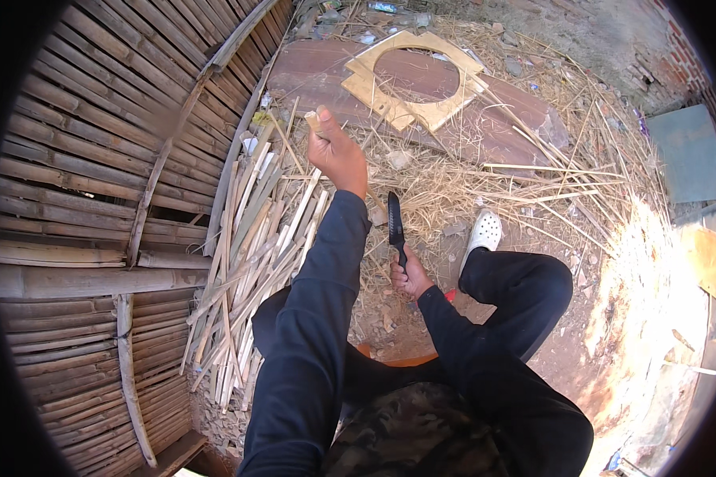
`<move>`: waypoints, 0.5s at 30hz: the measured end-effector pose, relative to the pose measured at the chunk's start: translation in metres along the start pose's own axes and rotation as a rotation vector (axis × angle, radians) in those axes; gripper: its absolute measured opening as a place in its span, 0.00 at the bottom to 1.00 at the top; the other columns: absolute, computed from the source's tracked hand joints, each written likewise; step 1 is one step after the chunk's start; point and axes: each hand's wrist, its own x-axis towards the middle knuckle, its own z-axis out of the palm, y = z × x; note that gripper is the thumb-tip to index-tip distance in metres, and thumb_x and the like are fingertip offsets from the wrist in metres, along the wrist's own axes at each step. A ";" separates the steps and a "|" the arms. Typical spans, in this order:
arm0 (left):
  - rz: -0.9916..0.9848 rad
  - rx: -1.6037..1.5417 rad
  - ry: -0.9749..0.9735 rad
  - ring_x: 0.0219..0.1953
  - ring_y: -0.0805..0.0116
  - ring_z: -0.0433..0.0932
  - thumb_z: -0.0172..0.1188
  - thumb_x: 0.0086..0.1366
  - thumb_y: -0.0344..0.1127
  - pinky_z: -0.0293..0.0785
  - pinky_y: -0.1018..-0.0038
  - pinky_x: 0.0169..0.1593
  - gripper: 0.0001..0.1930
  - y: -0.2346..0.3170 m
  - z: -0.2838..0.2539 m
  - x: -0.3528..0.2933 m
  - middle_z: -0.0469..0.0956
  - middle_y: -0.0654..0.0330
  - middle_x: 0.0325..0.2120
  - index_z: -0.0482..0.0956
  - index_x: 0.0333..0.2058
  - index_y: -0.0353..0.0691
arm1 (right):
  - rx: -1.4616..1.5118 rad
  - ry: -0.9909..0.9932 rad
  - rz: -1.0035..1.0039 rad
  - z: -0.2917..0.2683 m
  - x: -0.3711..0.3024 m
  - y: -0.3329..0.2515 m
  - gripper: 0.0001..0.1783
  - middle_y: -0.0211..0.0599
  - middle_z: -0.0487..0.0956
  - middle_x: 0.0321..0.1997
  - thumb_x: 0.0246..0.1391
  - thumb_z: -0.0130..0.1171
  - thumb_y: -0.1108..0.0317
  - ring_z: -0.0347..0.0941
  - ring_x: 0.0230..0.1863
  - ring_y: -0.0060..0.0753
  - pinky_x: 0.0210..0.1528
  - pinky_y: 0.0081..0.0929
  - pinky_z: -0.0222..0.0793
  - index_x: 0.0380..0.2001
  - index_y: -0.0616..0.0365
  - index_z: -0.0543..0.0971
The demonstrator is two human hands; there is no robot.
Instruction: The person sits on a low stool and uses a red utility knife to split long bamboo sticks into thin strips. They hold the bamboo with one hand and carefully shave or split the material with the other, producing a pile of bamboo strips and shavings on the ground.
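Observation:
My left hand [338, 155] is raised ahead on the left, its fingers closed round a bamboo piece [313, 122]. Only the pale end of that piece shows by the thumb; my fingers hide the rest. Lower and to the right, my right hand [410, 274] grips the handle of a black knife [395, 219]. The blade points away from me, above the ground strewn with shavings, and is apart from the bamboo piece. Beneath my left forearm lies a heap of split bamboo strips [247, 262].
A slatted bamboo wall [79, 191] rises on the left. Ahead, a brown board [310, 75] bears a yellowish frame with a round hole [366, 87]. Bamboo shavings [445, 187] cover the ground near my white clog [486, 229]. A grey-green panel [688, 155] leans at the right.

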 end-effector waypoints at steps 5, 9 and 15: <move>-0.008 0.013 0.013 0.20 0.83 0.55 0.51 0.70 0.47 0.51 0.78 0.22 0.22 -0.004 -0.006 0.004 0.60 0.72 0.15 0.64 0.21 0.40 | -0.220 0.195 -0.591 0.026 -0.024 -0.045 0.19 0.37 0.71 0.16 0.63 0.46 0.52 0.66 0.15 0.40 0.19 0.35 0.63 0.30 0.56 0.71; -0.015 0.046 0.004 0.19 0.83 0.55 0.50 0.70 0.48 0.51 0.77 0.22 0.22 0.005 0.001 0.002 0.59 0.72 0.15 0.63 0.20 0.40 | -0.750 0.411 -0.551 -0.006 0.021 0.056 0.27 0.45 0.68 0.14 0.63 0.45 0.46 0.69 0.19 0.43 0.26 0.41 0.67 0.29 0.63 0.70; -0.041 -0.002 -0.003 0.19 0.82 0.53 0.49 0.70 0.50 0.50 0.77 0.22 0.24 -0.007 -0.012 0.008 0.58 0.72 0.15 0.61 0.19 0.41 | -0.400 0.151 0.022 -0.034 0.025 0.083 0.31 0.39 0.71 0.15 0.59 0.44 0.39 0.67 0.13 0.40 0.17 0.39 0.63 0.24 0.60 0.72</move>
